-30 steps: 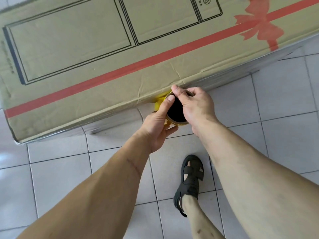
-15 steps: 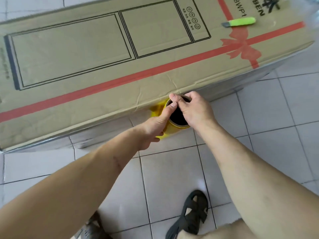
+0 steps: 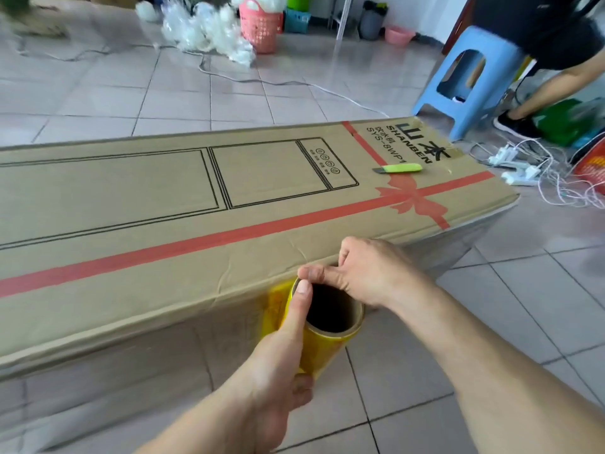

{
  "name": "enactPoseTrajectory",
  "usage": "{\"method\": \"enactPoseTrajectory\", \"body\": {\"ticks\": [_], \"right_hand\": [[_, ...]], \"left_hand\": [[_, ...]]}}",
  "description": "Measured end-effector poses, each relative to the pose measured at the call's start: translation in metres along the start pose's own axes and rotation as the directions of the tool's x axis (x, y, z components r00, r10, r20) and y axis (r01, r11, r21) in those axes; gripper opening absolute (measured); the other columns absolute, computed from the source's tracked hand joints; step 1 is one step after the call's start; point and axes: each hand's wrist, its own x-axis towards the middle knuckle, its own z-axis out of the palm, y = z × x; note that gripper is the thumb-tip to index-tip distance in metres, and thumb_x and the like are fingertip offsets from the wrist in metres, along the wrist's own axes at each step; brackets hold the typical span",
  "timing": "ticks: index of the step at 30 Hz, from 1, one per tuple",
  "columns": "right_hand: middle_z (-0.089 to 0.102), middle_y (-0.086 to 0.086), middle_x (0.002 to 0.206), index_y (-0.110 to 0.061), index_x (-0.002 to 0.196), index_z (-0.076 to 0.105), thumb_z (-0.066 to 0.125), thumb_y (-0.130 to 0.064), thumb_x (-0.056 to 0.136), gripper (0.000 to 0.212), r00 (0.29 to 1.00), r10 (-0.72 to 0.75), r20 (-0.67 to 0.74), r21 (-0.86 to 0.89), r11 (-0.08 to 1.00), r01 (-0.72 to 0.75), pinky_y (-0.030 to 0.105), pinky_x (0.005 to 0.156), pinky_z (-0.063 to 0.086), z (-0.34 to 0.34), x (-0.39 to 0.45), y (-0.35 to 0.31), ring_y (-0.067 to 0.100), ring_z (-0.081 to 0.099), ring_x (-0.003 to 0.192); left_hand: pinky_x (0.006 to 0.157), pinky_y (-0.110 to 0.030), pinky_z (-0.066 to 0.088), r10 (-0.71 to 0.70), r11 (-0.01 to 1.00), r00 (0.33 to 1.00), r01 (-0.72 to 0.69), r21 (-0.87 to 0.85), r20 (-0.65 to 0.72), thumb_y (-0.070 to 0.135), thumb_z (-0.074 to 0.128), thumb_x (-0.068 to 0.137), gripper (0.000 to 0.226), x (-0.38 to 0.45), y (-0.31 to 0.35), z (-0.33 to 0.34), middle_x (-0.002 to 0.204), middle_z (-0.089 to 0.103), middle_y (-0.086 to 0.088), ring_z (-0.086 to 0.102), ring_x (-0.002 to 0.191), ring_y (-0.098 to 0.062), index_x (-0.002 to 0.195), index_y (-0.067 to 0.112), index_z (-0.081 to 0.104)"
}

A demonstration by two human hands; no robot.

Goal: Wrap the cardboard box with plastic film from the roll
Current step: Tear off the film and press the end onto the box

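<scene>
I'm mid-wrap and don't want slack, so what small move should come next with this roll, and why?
Probably walk the roll rightward along the box side toward its near right corner. Both hands, left hand and right hand, already grip it upright against the side, and film covers the side behind it.

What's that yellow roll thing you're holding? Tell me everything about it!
The roll of film is a cardboard tube with a dark hollow middle, wound with shiny, see-through yellow plastic. It stands almost upright, its open end facing up, pressed close to the near side of the cardboard box, just below the top edge. The left hand grips its side, thumb lying up over the rim. The right hand holds the far rim, with its thumb across the top. Its lower end is hidden behind the left hand.
</scene>
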Motion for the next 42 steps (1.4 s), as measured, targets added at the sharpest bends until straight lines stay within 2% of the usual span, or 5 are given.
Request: {"method": "enactPoseTrajectory", "body": {"ticks": [4,10,18,35,42], "right_hand": [[0.058,-0.008,0.083,-0.026,0.086,0.052,0.036,-0.103,0.054,0.085,0.998,-0.053,0.036,-0.075,0.996,0.056,0.033,0.058,0.034,-0.008,0.007,0.006,0.021,0.053,0.083],[0.062,-0.004,0.088,-0.023,0.079,0.054,0.035,-0.098,0.066,0.078,0.992,-0.071,0.102,-0.020,0.997,0.074,0.036,0.073,0.045,-0.018,0.036,0.017,0.025,0.060,0.091],[0.071,0.008,0.108,-0.026,0.089,0.058,0.054,-0.065,0.091,0.040,0.989,0.015,-0.150,0.100,0.995,0.000,0.039,0.085,0.052,-0.041,0.102,0.054,0.032,0.064,0.101],[0.067,0.017,0.117,-0.013,0.115,0.059,0.050,-0.050,0.099,0.041,0.985,0.023,-0.169,0.008,1.000,-0.022,0.037,0.076,0.040,-0.021,0.120,0.056,0.038,0.061,0.111],[0.063,0.007,0.114,-0.021,0.099,0.066,0.050,-0.051,0.097,0.034,0.964,-0.123,-0.237,0.174,0.970,0.166,0.036,0.082,0.045,-0.005,0.070,0.025,0.032,0.061,0.104]], "left_hand": [[0.096,-0.043,0.047,-0.053,0.970,0.996,0.034,-0.240,-0.071,0.086,0.065,0.042,0.079,0.002,0.001,0.016,0.092,0.052,-0.005,0.053,0.108,-0.035,0.088,0.022,0.053],[0.093,-0.043,0.045,-0.086,0.916,0.984,0.017,-0.401,-0.155,0.088,0.078,0.032,0.096,0.008,-0.002,0.027,0.100,0.058,-0.013,0.053,0.108,-0.038,0.090,0.015,0.055],[0.125,-0.044,0.044,-0.059,0.913,0.970,-0.043,-0.405,-0.236,0.084,0.063,0.082,0.073,-0.004,-0.002,0.041,0.138,0.063,-0.003,0.058,0.139,-0.035,0.129,0.028,0.057],[0.101,-0.037,0.048,-0.031,0.960,0.957,-0.052,-0.275,-0.290,0.081,0.057,0.094,0.054,-0.009,-0.004,0.049,0.091,0.070,0.002,0.067,0.105,-0.026,0.101,0.028,0.065],[0.131,-0.047,0.033,0.064,0.977,0.949,-0.122,-0.173,-0.309,0.085,0.054,0.092,0.094,-0.003,-0.008,0.036,0.150,0.064,0.006,0.056,0.140,-0.017,0.161,0.020,0.051]]}}
